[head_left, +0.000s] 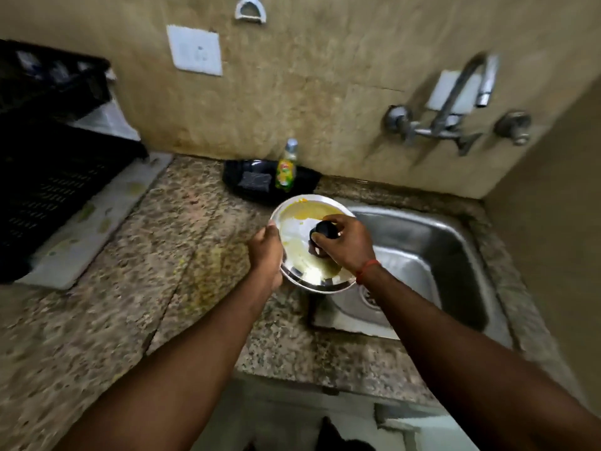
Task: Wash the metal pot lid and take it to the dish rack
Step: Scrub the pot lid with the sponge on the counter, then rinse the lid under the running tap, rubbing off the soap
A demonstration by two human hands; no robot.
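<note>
A round metal pot lid (299, 222) with yellow food smears and a black knob hangs over the left rim of the steel sink (432, 242). My left hand (266, 249) grips the lid's left edge. My right hand (344, 242) is closed around the black knob (325, 230) on top. The black dish rack (48, 177) stands on a white mat at the far left of the counter.
A wall tap (468, 102) with two valves is above the sink. A green dish soap bottle (286, 170) and a dark scrub pad sit in a black tray (250, 180) behind the lid. The speckled granite counter (162, 271) has yellow stains.
</note>
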